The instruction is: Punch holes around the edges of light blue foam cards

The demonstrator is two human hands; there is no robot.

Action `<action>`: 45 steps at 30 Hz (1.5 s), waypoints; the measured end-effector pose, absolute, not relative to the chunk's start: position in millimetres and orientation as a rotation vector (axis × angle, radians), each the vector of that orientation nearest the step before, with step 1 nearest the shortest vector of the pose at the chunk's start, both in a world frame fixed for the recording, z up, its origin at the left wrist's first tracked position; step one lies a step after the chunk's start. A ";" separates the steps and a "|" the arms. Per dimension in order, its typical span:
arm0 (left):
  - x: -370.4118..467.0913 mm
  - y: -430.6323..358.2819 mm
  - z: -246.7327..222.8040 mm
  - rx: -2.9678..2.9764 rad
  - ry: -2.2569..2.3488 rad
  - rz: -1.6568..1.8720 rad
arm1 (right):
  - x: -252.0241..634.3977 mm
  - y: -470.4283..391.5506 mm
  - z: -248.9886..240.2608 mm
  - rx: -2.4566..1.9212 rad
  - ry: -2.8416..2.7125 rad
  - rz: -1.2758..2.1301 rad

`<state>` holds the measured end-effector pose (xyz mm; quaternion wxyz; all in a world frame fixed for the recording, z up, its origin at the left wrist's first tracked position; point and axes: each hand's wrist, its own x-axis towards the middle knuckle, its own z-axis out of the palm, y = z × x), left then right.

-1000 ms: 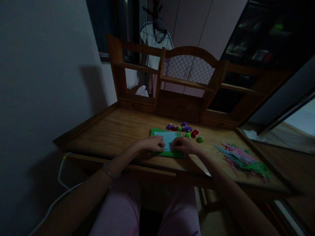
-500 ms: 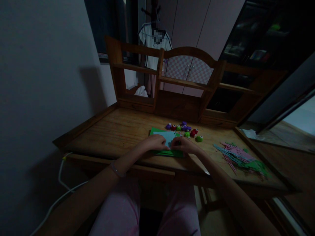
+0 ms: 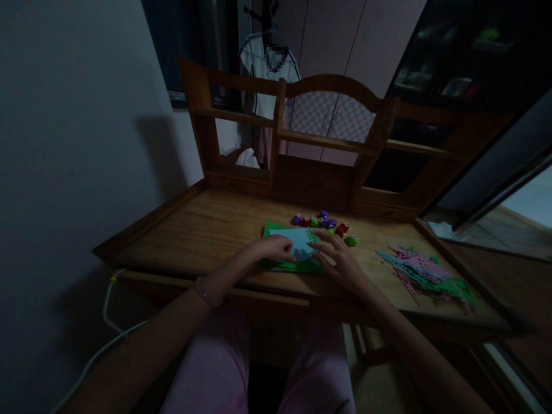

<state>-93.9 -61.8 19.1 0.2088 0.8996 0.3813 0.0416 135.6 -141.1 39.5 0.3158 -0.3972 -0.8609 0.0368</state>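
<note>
Our curled left hand (image 3: 276,248) lies at nine o'clock on the blue paper (image 3: 297,236) over green sheets (image 3: 311,266); its grip we cannot tell. Our right hand (image 3: 344,264) spreads open at three. A drawer (image 3: 239,186) near eleven is closed.

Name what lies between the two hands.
Light-blue paper, over green paper, lies between the left hand and right hand; the head view shows it.

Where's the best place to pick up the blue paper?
Probably its far edge, pinched from the far side: the blue paper looks flat on green paper, the left hand covers its near left part, and that edge shows uncovered.
</note>
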 end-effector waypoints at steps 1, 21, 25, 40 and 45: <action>-93.8 -61.1 18.6 2.502 1.060 0.109 | 134.7 -148.5 40.2 -1.043 -2.349 0.048; -96.9 -55.7 23.9 2.552 0.923 0.143 | 126.0 -160.4 32.6 -0.985 -2.577 -0.010; -99.2 -58.1 30.0 2.581 0.910 0.107 | 132.9 -159.0 28.6 -0.974 -2.557 -0.006; -127.1 -37.0 28.8 2.379 0.708 -0.066 | 159.7 -165.0 20.9 -1.152 -2.458 0.039; -132.2 -35.5 29.5 2.361 0.610 -0.099 | 158.7 -166.9 22.3 -1.183 -2.440 0.046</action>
